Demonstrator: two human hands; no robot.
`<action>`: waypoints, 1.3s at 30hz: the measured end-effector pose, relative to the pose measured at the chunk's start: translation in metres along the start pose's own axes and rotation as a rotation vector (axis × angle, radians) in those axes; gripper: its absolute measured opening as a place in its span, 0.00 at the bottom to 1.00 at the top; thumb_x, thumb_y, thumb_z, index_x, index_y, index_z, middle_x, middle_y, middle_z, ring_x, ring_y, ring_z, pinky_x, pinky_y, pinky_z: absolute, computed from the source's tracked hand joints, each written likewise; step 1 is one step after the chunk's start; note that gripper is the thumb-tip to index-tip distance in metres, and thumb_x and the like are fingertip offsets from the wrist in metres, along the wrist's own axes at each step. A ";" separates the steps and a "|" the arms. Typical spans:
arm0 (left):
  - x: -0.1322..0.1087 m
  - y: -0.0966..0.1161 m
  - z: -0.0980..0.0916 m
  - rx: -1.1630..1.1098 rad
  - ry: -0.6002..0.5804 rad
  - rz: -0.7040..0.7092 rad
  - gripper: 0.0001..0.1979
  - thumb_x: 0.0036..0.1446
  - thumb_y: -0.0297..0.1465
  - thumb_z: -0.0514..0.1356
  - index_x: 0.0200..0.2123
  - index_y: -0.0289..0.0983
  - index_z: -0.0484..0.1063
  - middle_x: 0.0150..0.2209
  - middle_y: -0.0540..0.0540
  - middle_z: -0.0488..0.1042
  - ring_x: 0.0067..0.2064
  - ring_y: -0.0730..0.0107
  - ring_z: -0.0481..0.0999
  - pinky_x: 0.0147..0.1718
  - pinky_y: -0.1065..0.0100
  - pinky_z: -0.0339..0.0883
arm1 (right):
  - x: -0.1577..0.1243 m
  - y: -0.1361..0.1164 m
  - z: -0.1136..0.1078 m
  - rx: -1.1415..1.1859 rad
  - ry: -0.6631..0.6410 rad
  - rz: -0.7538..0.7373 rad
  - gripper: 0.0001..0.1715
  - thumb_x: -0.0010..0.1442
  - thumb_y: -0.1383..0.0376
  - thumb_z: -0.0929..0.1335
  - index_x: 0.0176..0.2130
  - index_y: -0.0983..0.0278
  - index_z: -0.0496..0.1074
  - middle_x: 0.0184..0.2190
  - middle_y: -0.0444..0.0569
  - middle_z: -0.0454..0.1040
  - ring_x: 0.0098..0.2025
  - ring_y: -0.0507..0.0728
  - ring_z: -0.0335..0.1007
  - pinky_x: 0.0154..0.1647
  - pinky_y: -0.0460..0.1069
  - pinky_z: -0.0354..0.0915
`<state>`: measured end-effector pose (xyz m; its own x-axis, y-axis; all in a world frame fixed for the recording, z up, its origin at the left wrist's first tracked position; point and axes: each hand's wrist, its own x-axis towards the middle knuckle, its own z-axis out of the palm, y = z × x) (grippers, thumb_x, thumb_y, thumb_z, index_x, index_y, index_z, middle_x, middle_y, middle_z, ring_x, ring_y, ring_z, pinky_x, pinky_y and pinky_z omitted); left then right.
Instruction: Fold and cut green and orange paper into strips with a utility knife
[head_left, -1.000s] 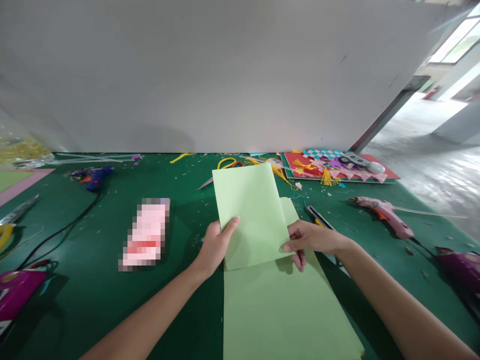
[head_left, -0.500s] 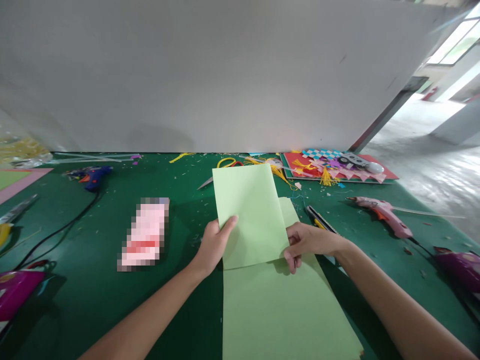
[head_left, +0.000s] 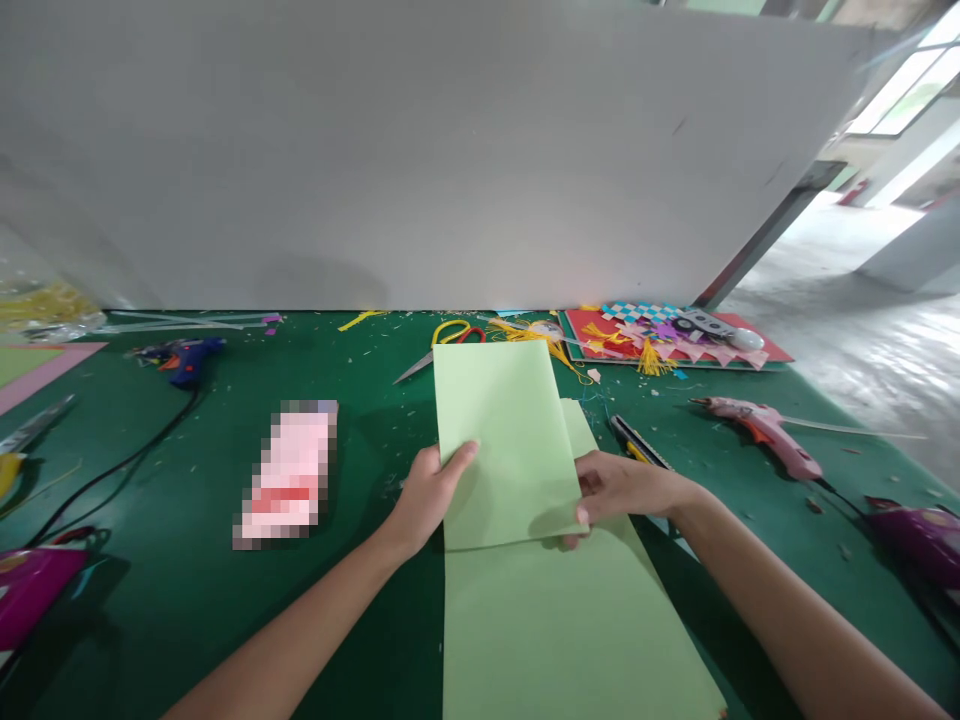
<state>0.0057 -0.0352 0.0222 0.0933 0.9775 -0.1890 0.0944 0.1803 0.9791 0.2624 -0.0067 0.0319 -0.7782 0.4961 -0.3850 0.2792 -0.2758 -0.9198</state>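
A light green sheet of paper (head_left: 502,430) is held up above the table between both hands. My left hand (head_left: 431,497) grips its left edge, thumb on the front face and fingers behind. At the lower right corner, my right hand (head_left: 619,490) pinches the sheet, the thumb in front and fingertips partly hidden underneath. Beneath it lies a larger light green paper (head_left: 570,630), reaching to the bottom of the view. Behind the held sheet are yellow-and-red-handled scissors (head_left: 448,338), partly covered. A utility knife (head_left: 637,440) rests just beyond my right hand.
On the green table (head_left: 360,620) lie a pink glue gun (head_left: 765,430) at right, a blue glue gun (head_left: 187,360) at left and a blurred pink item (head_left: 289,475). Paper decorations (head_left: 660,335) sit at the back, against a grey panel (head_left: 420,150).
The right hand's thumb and fingers have closed on the held sheet's lower right corner. The sheet has shifted slightly down and to the right in view; the left hand keeps its grip.
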 end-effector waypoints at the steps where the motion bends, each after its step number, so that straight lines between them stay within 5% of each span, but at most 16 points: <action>1: -0.001 0.001 0.001 -0.023 -0.046 -0.006 0.18 0.56 0.46 0.58 0.38 0.37 0.74 0.34 0.45 0.76 0.35 0.63 0.74 0.34 0.68 0.66 | 0.001 0.000 0.000 -0.013 0.076 -0.043 0.21 0.52 0.56 0.73 0.38 0.69 0.74 0.34 0.51 0.78 0.37 0.56 0.74 0.38 0.49 0.69; 5: -0.004 0.000 0.004 -0.025 -0.126 -0.023 0.19 0.56 0.46 0.57 0.38 0.36 0.74 0.34 0.45 0.76 0.38 0.61 0.74 0.36 0.67 0.67 | 0.010 0.004 0.006 0.068 0.477 -0.054 0.23 0.52 0.49 0.71 0.29 0.68 0.75 0.26 0.48 0.76 0.30 0.56 0.72 0.31 0.49 0.67; 8: -0.002 -0.003 0.003 0.048 -0.102 -0.022 0.22 0.56 0.49 0.56 0.30 0.35 0.73 0.27 0.47 0.74 0.30 0.65 0.72 0.28 0.70 0.64 | 0.016 0.004 0.011 0.205 0.602 -0.050 0.24 0.52 0.48 0.71 0.27 0.68 0.74 0.24 0.49 0.76 0.25 0.56 0.72 0.28 0.49 0.67; 15: -0.003 0.005 0.002 0.084 -0.328 0.003 0.17 0.54 0.42 0.61 0.41 0.35 0.76 0.36 0.43 0.78 0.37 0.61 0.76 0.33 0.68 0.68 | 0.017 0.003 0.010 0.428 0.656 -0.164 0.22 0.51 0.51 0.72 0.36 0.66 0.76 0.35 0.55 0.79 0.36 0.63 0.76 0.36 0.53 0.71; 23: -0.005 0.003 0.007 -0.027 -0.258 -0.051 0.20 0.56 0.42 0.60 0.46 0.36 0.75 0.42 0.41 0.78 0.38 0.59 0.78 0.33 0.64 0.73 | 0.017 0.009 0.013 0.320 0.654 -0.223 0.23 0.52 0.52 0.72 0.39 0.67 0.76 0.35 0.53 0.79 0.33 0.59 0.75 0.35 0.51 0.69; 30: -0.005 0.008 0.004 -0.058 -0.255 0.005 0.21 0.56 0.40 0.61 0.51 0.40 0.72 0.49 0.44 0.76 0.49 0.59 0.74 0.49 0.62 0.67 | 0.018 0.009 0.015 0.240 0.589 -0.186 0.23 0.53 0.52 0.71 0.37 0.70 0.77 0.32 0.54 0.79 0.32 0.57 0.73 0.31 0.49 0.68; 39: -0.007 0.005 0.006 -0.083 -0.218 -0.046 0.21 0.57 0.41 0.60 0.52 0.40 0.72 0.50 0.45 0.75 0.49 0.56 0.75 0.48 0.61 0.67 | 0.023 0.013 0.019 0.263 0.609 -0.203 0.20 0.52 0.54 0.73 0.38 0.68 0.77 0.37 0.54 0.79 0.32 0.57 0.74 0.32 0.49 0.68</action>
<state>0.0110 -0.0415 0.0283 0.3040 0.9229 -0.2365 0.0223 0.2413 0.9702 0.2376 -0.0150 0.0123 -0.3248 0.9116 -0.2520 -0.0441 -0.2808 -0.9588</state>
